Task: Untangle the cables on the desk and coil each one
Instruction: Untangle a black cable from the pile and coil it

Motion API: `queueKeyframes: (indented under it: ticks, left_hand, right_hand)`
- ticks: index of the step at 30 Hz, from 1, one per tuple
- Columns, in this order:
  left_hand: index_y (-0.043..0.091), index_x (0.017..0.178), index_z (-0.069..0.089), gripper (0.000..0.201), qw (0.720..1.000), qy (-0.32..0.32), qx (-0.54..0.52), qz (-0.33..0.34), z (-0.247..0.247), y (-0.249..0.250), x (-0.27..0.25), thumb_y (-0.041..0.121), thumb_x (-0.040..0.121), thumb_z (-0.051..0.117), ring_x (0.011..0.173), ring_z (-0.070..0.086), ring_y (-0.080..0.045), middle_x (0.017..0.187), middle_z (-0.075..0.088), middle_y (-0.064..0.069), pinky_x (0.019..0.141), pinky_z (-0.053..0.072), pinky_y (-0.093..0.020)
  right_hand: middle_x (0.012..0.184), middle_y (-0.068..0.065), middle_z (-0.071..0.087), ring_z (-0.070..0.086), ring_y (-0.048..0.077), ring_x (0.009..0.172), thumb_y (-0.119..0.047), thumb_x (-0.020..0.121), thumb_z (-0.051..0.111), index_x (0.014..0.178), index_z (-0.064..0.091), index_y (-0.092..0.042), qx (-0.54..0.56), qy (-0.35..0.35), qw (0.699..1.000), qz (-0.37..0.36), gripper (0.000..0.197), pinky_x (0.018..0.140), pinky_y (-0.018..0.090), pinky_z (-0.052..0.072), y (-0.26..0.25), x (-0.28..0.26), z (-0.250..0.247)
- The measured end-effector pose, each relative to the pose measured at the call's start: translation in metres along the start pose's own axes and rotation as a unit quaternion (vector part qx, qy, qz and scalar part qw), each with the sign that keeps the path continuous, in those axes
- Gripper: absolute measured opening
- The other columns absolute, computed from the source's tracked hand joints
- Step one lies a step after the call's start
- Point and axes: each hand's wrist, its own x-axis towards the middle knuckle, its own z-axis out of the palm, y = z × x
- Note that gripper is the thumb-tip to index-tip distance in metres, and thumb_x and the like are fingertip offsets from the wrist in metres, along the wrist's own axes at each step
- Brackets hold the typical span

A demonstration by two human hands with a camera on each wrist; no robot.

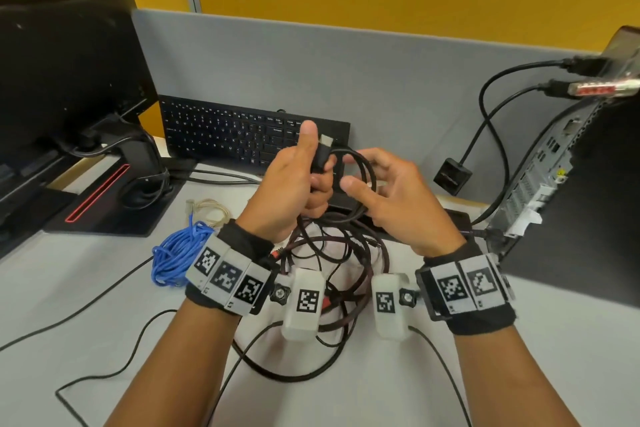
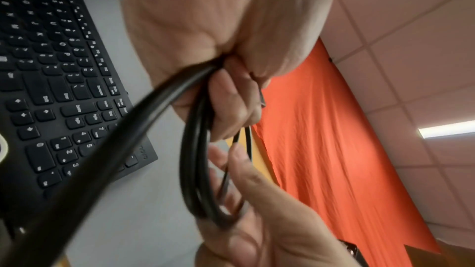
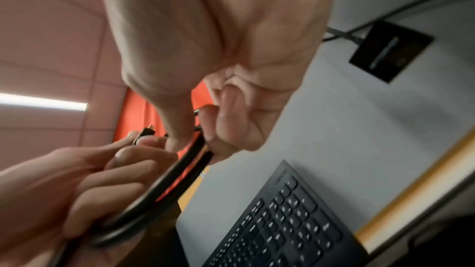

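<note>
While tangled dark cables (image 1: 332,253) crowd near, keyboard (image 1: 242,135) far: left hand (image 1: 291,184) fisted around glossy black cable (image 1: 360,177), right hand (image 1: 391,198) pinching its loop.

Bright, even light; wrist views blurred w/ motion.

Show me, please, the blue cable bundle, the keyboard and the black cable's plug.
Blue cable bundle (image 1: 176,255): head view, middle of the coil.
Keyboard (image 1: 221,133): head view, key area.
Black cable's plug (image 1: 325,141): head view, metal tip.
</note>
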Motion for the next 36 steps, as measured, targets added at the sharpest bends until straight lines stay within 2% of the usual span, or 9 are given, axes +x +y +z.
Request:
queueKeyframes:
  ticks: [6, 10, 13, 15, 20, 25, 28, 30, 36]
  left_hand:
    - [0.021, 0.070, 0.049, 0.057, 0.995, -0.031, 0.087, -0.047, 0.000, -0.001, -0.002, 0.067, 0.098, 0.030, 0.040, 0.018, -0.009, 0.055, 0.026, 0.007, 0.038, 0.021, -0.018]
    - [0.020, 0.071, 0.049, 0.056, 0.994, -0.024, 0.088, -0.069, -0.001, -0.001, -0.002, 0.065, 0.099, 0.030, 0.040, 0.017, -0.009, 0.054, 0.026, 0.007, 0.038, 0.019, -0.018]
    - [0.019, 0.071, 0.049, 0.057, 0.994, -0.028, 0.077, -0.071, -0.003, -0.001, -0.002, 0.066, 0.098, 0.032, 0.040, 0.016, -0.008, 0.054, 0.025, 0.007, 0.037, 0.020, -0.017]
    - [0.019, 0.070, 0.050, 0.057, 0.994, -0.035, 0.070, -0.071, -0.004, 0.000, -0.001, 0.067, 0.097, 0.034, 0.040, 0.017, -0.008, 0.055, 0.025, 0.007, 0.037, 0.021, -0.017]
    - [0.021, 0.063, 0.053, 0.060, 0.992, -0.047, 0.081, -0.089, -0.001, -0.001, 0.000, 0.069, 0.096, 0.037, 0.041, 0.017, -0.009, 0.053, 0.025, 0.006, 0.037, 0.022, -0.018]
    - [0.021, 0.064, 0.053, 0.058, 0.992, -0.038, 0.078, -0.088, 0.002, 0.000, 0.000, 0.069, 0.093, 0.040, 0.042, 0.018, -0.010, 0.054, 0.025, 0.006, 0.038, 0.022, -0.019]
    - [0.018, 0.067, 0.052, 0.057, 0.994, -0.024, 0.057, -0.093, 0.004, 0.000, -0.001, 0.067, 0.094, 0.040, 0.042, 0.019, -0.008, 0.054, 0.027, 0.006, 0.037, 0.022, -0.019]
    - [0.016, 0.069, 0.052, 0.057, 0.994, -0.014, 0.043, -0.097, 0.006, 0.001, 0.000, 0.064, 0.097, 0.038, 0.042, 0.021, -0.007, 0.054, 0.028, 0.006, 0.037, 0.022, -0.019]
    - [0.009, 0.081, 0.053, 0.047, 0.996, 0.004, 0.008, -0.092, 0.008, 0.001, -0.001, 0.044, 0.107, 0.035, 0.043, 0.023, -0.006, 0.056, 0.031, 0.006, 0.039, 0.020, -0.020]
  right_hand:
    - [0.067, -0.006, 0.060, 0.055, 0.001, 0.052, -0.027, 0.104, 0.054, 0.105, 0.071, -0.017, -0.180, -0.010, 0.979, -0.095, 0.020, 0.051, 0.011, 0.037, -0.004, -0.001, -0.005]
    - [0.071, -0.003, 0.060, 0.048, 0.007, 0.057, -0.033, 0.105, 0.050, 0.105, 0.075, -0.025, -0.280, -0.016, 0.953, -0.112, 0.026, 0.057, 0.018, 0.034, -0.007, -0.001, -0.004]
    - [0.065, -0.004, 0.061, 0.043, 0.009, 0.048, -0.037, 0.105, 0.049, 0.093, 0.076, -0.017, -0.138, -0.002, 0.986, -0.098, 0.036, 0.052, 0.017, 0.034, -0.007, -0.002, -0.011]
    - [0.071, 0.008, 0.065, 0.044, 0.028, 0.053, -0.035, 0.105, 0.050, 0.093, 0.074, -0.008, -0.060, 0.001, 0.995, -0.075, 0.038, 0.052, 0.030, 0.036, -0.007, -0.002, -0.013]
    - [0.071, 0.002, 0.067, 0.051, 0.009, 0.058, -0.025, 0.101, 0.060, 0.091, 0.078, -0.010, 0.012, -0.010, 0.999, -0.036, 0.026, 0.063, 0.036, 0.048, -0.006, -0.002, -0.016]
    - [0.071, -0.009, 0.059, 0.053, 0.011, 0.062, -0.025, 0.097, 0.066, 0.103, 0.078, -0.033, -0.188, 0.002, 0.970, -0.155, 0.015, 0.060, 0.014, 0.038, -0.010, -0.004, -0.013]
    - [0.075, -0.005, 0.052, 0.043, 0.008, 0.059, -0.018, 0.096, 0.068, 0.113, 0.077, -0.019, -0.266, 0.044, 0.942, -0.202, 0.019, 0.059, 0.016, 0.035, -0.010, -0.004, -0.007]
    - [0.078, 0.003, 0.053, 0.045, 0.014, 0.060, -0.015, 0.097, 0.065, 0.107, 0.078, -0.011, -0.290, 0.071, 0.933, -0.202, 0.017, 0.057, 0.025, 0.037, -0.010, -0.003, -0.004]
    - [0.076, 0.003, 0.048, 0.041, 0.013, 0.062, -0.016, 0.100, 0.058, 0.088, 0.073, -0.003, -0.350, 0.096, 0.922, -0.137, 0.023, 0.055, 0.021, 0.024, -0.007, -0.001, -0.001]
